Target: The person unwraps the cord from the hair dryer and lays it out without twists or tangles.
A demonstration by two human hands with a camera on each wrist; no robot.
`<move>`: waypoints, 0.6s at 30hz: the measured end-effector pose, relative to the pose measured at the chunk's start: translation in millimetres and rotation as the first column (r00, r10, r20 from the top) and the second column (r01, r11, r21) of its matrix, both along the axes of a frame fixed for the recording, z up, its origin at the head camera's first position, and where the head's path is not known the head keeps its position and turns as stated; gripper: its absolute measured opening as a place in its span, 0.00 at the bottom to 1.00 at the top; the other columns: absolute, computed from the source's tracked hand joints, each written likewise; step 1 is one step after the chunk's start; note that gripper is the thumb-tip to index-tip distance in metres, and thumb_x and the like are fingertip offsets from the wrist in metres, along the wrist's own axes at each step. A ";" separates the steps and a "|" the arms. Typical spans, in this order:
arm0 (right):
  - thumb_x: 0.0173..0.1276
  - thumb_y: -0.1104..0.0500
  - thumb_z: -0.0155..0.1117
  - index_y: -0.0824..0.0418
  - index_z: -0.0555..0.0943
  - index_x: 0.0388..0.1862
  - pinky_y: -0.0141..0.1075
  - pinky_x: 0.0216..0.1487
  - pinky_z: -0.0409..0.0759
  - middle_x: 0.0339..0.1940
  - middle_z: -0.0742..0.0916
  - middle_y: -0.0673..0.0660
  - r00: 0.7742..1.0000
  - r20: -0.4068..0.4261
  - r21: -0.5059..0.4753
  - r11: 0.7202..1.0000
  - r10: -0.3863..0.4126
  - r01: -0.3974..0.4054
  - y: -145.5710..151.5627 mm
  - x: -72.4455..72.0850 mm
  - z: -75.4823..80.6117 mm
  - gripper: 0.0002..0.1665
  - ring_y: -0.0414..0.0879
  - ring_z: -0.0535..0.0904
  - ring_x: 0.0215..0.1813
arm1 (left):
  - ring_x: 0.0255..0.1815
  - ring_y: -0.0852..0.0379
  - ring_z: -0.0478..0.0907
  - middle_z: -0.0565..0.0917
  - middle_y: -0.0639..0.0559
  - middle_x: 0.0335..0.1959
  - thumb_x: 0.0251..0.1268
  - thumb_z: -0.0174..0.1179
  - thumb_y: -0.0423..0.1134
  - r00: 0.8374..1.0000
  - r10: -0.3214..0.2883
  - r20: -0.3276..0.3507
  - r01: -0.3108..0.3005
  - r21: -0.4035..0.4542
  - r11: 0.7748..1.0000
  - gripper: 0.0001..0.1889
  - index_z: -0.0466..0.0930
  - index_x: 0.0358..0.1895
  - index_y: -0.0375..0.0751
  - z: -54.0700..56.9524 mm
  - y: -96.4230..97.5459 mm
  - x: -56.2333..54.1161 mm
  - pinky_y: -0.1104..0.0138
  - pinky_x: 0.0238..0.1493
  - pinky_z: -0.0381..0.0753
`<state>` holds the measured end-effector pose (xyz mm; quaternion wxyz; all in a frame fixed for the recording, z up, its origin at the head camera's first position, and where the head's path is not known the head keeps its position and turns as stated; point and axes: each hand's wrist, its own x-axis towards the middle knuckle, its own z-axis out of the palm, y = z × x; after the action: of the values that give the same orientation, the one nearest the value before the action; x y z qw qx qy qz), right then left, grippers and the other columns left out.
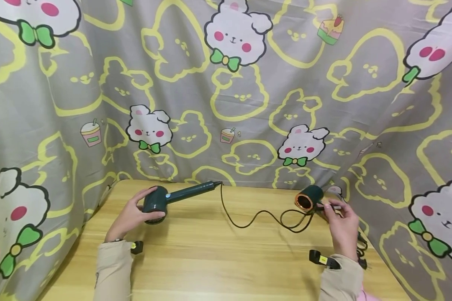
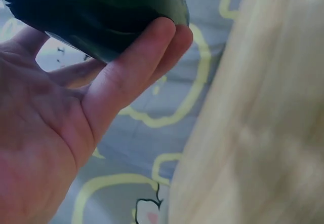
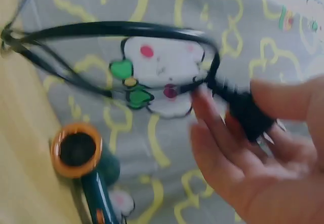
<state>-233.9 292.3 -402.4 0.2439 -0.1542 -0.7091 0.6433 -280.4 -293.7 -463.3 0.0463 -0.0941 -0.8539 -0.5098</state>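
In the head view my left hand (image 1: 129, 215) grips the round head of a dark green hair dryer (image 1: 155, 205), fingers on one side and thumb on the other. Its handle (image 1: 190, 192) points to the back right, and a thin black cord (image 1: 242, 226) runs from the handle end across the table. My right hand (image 1: 342, 223) is at the table's right side. In the right wrist view its thumb and fingers pinch a black plug (image 3: 249, 116), with blurred loops of cord (image 3: 126, 29) hanging from it. Nearby lies a second green hair dryer (image 1: 312, 195) with a copper-coloured ring.
The light wooden table (image 1: 218, 259) is enclosed at the back and sides by a grey curtain (image 1: 196, 96) with rabbit prints. More black cord (image 1: 361, 246) lies beside my right wrist. Something pink (image 1: 366, 295) shows at the bottom right edge.
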 end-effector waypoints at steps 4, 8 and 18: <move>0.70 0.62 0.70 0.46 0.81 0.46 0.17 0.35 0.75 0.37 0.80 0.39 0.975 -0.002 0.001 0.975 -0.222 0.222 22.8 4.5 -5.3 0.12 0.25 0.79 0.33 | 0.53 0.40 0.82 0.57 0.37 0.83 0.56 0.78 0.53 0.999 0.034 0.005 -0.033 -0.102 0.994 0.48 0.63 0.80 0.57 -7.9 -6.1 -3.5 0.57 0.52 0.81; 0.68 0.60 0.72 0.53 0.86 0.44 0.15 0.36 0.74 0.28 0.82 0.30 0.950 -0.083 0.033 0.952 -0.301 0.304 38.2 7.6 -3.8 0.07 0.25 0.78 0.33 | 0.74 0.27 0.66 0.57 0.32 0.82 0.55 0.78 0.55 0.999 0.053 -0.002 -0.053 -0.181 0.982 0.50 0.62 0.81 0.55 -17.2 -12.8 -8.7 0.36 0.65 0.72; 0.86 0.43 0.39 0.63 0.63 0.69 0.38 0.30 0.84 0.27 0.87 0.59 0.991 0.127 0.661 0.748 -0.042 -0.053 61.0 17.2 6.6 0.29 0.41 0.84 0.25 | 0.78 0.20 0.55 0.55 0.27 0.82 0.56 0.78 0.54 1.000 -0.010 0.026 0.016 -0.228 0.974 0.51 0.60 0.82 0.48 -27.6 -26.6 -27.0 0.28 0.66 0.64</move>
<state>-216.7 353.4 -395.8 0.2329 -0.0982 -0.9063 0.3388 -307.4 -320.3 -490.9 0.0213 -0.0980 -0.9067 -0.4098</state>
